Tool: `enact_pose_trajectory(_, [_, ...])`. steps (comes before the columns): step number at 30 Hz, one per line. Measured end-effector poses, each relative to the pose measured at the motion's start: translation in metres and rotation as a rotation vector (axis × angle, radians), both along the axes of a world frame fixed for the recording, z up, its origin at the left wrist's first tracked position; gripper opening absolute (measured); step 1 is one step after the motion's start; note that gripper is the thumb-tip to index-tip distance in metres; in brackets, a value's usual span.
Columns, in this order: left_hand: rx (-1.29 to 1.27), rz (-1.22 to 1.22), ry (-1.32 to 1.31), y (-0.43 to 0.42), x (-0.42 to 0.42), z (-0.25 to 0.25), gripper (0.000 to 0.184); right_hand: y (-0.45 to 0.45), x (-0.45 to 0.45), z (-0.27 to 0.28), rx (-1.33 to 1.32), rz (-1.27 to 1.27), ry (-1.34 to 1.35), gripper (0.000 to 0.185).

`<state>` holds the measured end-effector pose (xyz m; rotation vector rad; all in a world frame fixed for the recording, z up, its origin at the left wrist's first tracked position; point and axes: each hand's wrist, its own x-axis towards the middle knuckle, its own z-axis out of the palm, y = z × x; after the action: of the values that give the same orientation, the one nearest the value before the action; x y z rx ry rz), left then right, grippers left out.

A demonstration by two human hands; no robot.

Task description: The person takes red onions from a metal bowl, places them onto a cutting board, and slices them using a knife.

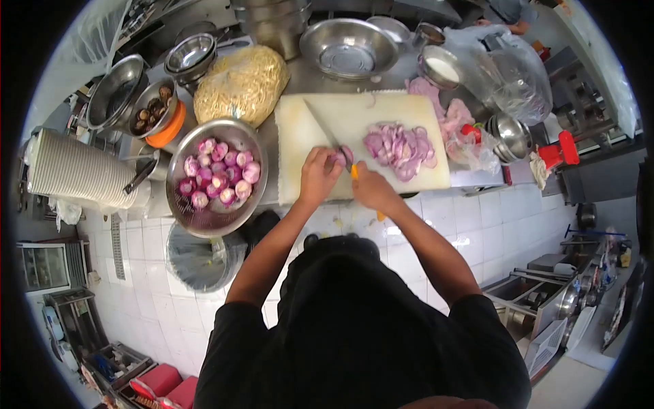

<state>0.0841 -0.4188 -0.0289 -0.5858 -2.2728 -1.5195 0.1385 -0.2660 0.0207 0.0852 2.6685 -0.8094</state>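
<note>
On a white cutting board [296, 146], my left hand [317, 178] presses a purple onion piece [345, 155] with its fingers curled over it. A knife [325, 126] with an orange handle is gripped in my right hand [372, 189]; its blade points to the board's far left and lies against the onion piece. To the right on the board is a pile of sliced onion [400, 151]. Left of the board stands a metal colander [178, 160] holding several peeled purple onions [219, 178].
Behind the colander sits a bag of pale shreds [242, 82]. A wide metal bowl [349, 48] stands beyond the board, and plastic bags [473, 146] lie to its right. Stacked white containers [82, 170] are at far left. Below the counter is a lined bin [202, 262].
</note>
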Motion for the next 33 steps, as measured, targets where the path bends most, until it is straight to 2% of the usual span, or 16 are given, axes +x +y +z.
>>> enact_pose_trajectory(4, [-0.109,-0.008,0.127,0.003,0.005,0.006,0.036,0.002,0.007,0.0,-0.05,-0.041,0.035,0.029])
enact_pose_trajectory(9, [-0.009,0.059,0.015,0.003,-0.004,-0.005,0.041,0.006,0.002,0.017,-0.211,-0.15,-0.132,0.03])
enact_pose_trajectory(10, [-0.034,0.088,0.032,-0.003,-0.007,0.001,0.041,0.007,0.003,0.007,-0.171,-0.103,0.006,0.03])
enact_pose_trajectory(11, [-0.06,0.116,0.051,-0.009,-0.009,0.007,0.04,0.011,0.005,0.0,-0.191,-0.116,0.005,0.031])
enact_pose_trajectory(12, [-0.166,0.181,-0.056,-0.016,-0.009,0.022,0.037,0.012,0.006,0.004,-0.211,-0.127,0.006,0.033])
enact_pose_trajectory(15, [-0.499,0.273,0.106,-0.04,-0.027,0.01,0.036,0.02,0.016,0.008,-0.265,-0.165,0.049,0.035])
enact_pose_trajectory(16, [-0.499,0.271,0.051,-0.041,-0.027,0.013,0.037,0.023,0.017,0.015,-0.282,-0.172,0.074,0.036])
enact_pose_trajectory(19, [-0.59,0.322,0.232,-0.033,-0.019,0.022,0.037,0.032,0.03,0.055,-0.377,-0.324,-0.043,0.035])
enact_pose_trajectory(22, [-0.432,0.115,0.253,-0.011,-0.016,0.014,0.042,0.044,0.038,0.056,-0.41,-0.405,-0.018,0.022])
enact_pose_trajectory(28, [-0.371,0.08,-0.142,0.049,-0.011,0.014,0.046,0.049,0.046,0.054,-0.381,-0.459,-0.032,0.025])
enact_pose_trajectory(31, [-0.276,0.084,-0.26,0.058,-0.015,0.014,0.038,0.051,0.048,0.045,-0.366,-0.435,-0.002,0.029])
enact_pose_trajectory(33, [-0.319,0.073,-0.1,0.056,-0.016,0.009,0.032,0.056,0.05,0.015,-0.27,-0.376,0.085,0.032])
